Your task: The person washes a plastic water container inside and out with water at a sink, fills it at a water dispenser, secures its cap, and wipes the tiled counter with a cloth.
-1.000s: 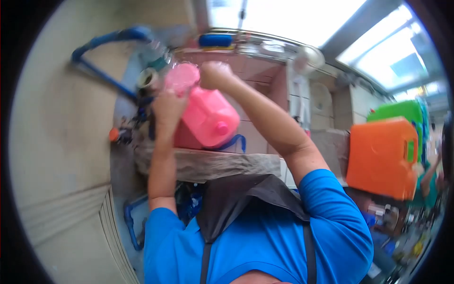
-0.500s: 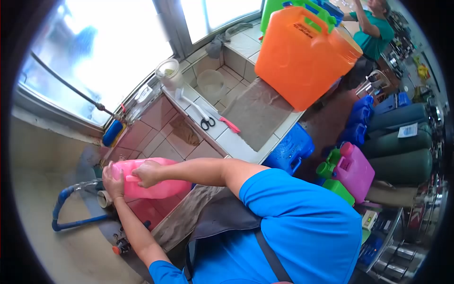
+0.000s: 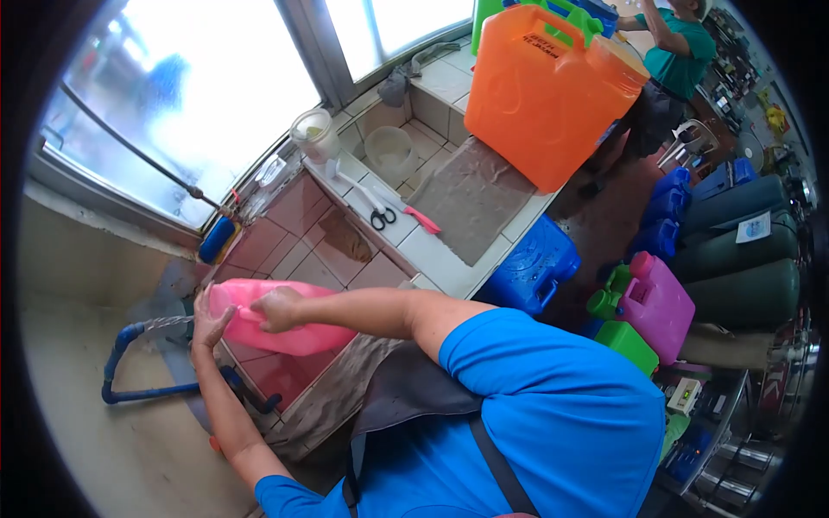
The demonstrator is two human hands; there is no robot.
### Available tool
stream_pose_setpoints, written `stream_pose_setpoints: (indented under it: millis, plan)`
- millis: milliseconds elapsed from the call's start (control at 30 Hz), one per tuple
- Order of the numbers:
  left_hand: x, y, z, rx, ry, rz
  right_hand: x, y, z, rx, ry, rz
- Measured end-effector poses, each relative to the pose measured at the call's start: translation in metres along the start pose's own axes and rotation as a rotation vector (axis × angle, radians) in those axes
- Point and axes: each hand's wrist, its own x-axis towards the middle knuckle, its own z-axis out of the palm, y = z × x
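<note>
Right hand (image 3: 278,309) fingers curled closed around what looks like the handle of the pink jug (image 3: 302,335); left hand (image 3: 210,321) part-open, cupped over the jug's left end; whether it grips or only steadies, cannot tell. Change: one second ago the right hand was off the handle, beside the jug's mouth; half a second ago it was already on the handle, and little differs since. Judgement: the jug is now under two-handed control, so its angle can be managed. Jug lies lengthwise over the tiled basin (image 3: 380,274); contact with the floor unclear. Water (image 3: 168,322) runs from the blue pipe (image 3: 121,335) to behind the left hand; entry into the jug hidden. Farther out: scissors (image 3: 381,218) on the ledge, orange jug (image 3: 527,104) upright near its far end, blue jug (image 3: 540,263) below, person in green (image 3: 685,50) beyond.
</note>
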Motion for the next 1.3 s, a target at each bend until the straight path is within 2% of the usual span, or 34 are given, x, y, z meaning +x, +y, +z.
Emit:
stream_pose_setpoints:
  millis: [67, 200, 267, 333, 400, 467, 500, 533, 567, 600, 633, 700, 767, 800, 867, 900, 933, 967, 1000, 1033, 1100, 1133, 1167, 1200, 1233, 1267, 1300]
  plan:
    - [-0.003, -0.001, 0.011, -0.021, 0.222, 0.389, 0.002, 0.006, -0.004, 0.025, 0.024, 0.001]
    - [-0.008, 0.006, 0.034, -0.074, 0.33, 0.346, 0.002, 0.012, -0.011, 0.042, 0.012, -0.082]
    - [-0.003, 0.001, 0.05, -0.042, 0.498, 0.4, 0.006, 0.014, 0.001, -0.057, 0.064, -0.04]
    - [0.005, -0.006, 0.065, -0.012, 0.582, 0.33, 0.007, 0.017, 0.006, -0.004, 0.087, -0.029]
    - [0.006, 0.02, 0.067, -0.107, 0.637, 0.041, 0.001, 0.011, 0.014, 0.039, 0.104, -0.015]
    - [0.001, 0.055, 0.041, -0.187, 0.472, -0.204, -0.002, -0.009, 0.014, 0.037, 0.121, 0.118]
    - [0.0, 0.077, 0.022, -0.185, 0.476, -0.231, -0.005, -0.02, 0.016, 0.032, 0.096, 0.152]
    - [-0.002, 0.099, 0.004, -0.075, 0.389, -0.458, -0.008, -0.031, 0.023, 0.035, 0.07, 0.143]
    - [0.001, 0.106, -0.005, 0.032, 0.294, -0.682, -0.009, -0.042, 0.029, 0.004, 0.082, 0.253]
    - [0.009, 0.096, -0.005, 0.026, 0.292, -0.708, -0.008, -0.048, 0.034, -0.031, 0.098, 0.361]
    - [0.018, 0.08, -0.003, -0.124, 0.325, -0.641, -0.003, -0.043, 0.041, -0.035, 0.077, 0.347]
    - [0.032, 0.032, 0.015, -0.494, 0.349, -0.473, 0.009, -0.023, 0.056, 0.36, 0.203, 0.182]
    - [0.008, 0.031, 0.036, -0.534, 0.412, -0.42, 0.039, 0.008, 0.013, 0.367, -0.178, 0.048]
    - [-0.011, 0.034, 0.045, -0.574, 0.486, -0.357, 0.041, 0.005, -0.035, 0.119, -0.145, 0.044]
    - [-0.058, 0.059, 0.063, -0.433, 0.541, -0.3, 0.063, 0.043, -0.098, -0.055, 0.27, -0.083]
    - [-0.08, 0.075, 0.073, -0.323, 0.553, -0.373, 0.078, 0.065, -0.135, -0.224, 0.493, -0.173]
    - [-0.097, 0.09, 0.083, -0.212, 0.561, -0.448, 0.085, 0.078, -0.174, -0.173, 0.578, -0.02]
    - [-0.106, 0.1, 0.089, -0.217, 0.555, -0.462, 0.099, 0.099, -0.215, -0.412, 0.596, 0.142]
    - [-0.113, 0.108, 0.093, -0.206, 0.525, -0.479, 0.113, 0.134, -0.249, -0.391, 0.589, 0.248]
    - [-0.116, 0.112, 0.097, -0.196, 0.493, -0.497, 0.118, 0.152, -0.278, -0.676, 0.429, 0.303]
    - [-0.109, 0.105, 0.101, -0.291, 0.476, -0.482, 0.149, 0.195, -0.316, -0.579, 0.106, 0.612]
    - [-0.103, 0.099, 0.102, -0.38, 0.467, -0.456, 0.153, 0.2, -0.318, -0.58, 0.098, 0.609]
    - [-0.097, 0.091, 0.098, -0.381, 0.469, -0.466, 0.158, 0.204, -0.319, -0.425, -0.002, 0.719]
    - [-0.09, 0.082, 0.09, -0.336, 0.497, -0.341, 0.165, 0.207, -0.321, -0.267, -0.104, 0.822]
    - [-0.083, 0.078, 0.083, -0.288, 0.52, -0.219, 0.198, 0.303, -0.326, -0.163, -0.187, 0.941]
    - [-0.077, 0.075, 0.074, -0.283, 0.521, -0.239, 0.202, 0.298, -0.318, -0.165, -0.206, 0.93]
    - [-0.07, 0.071, 0.064, -0.091, 0.569, -0.131, 0.199, 0.281, -0.309, -0.312, -0.206, 0.863]
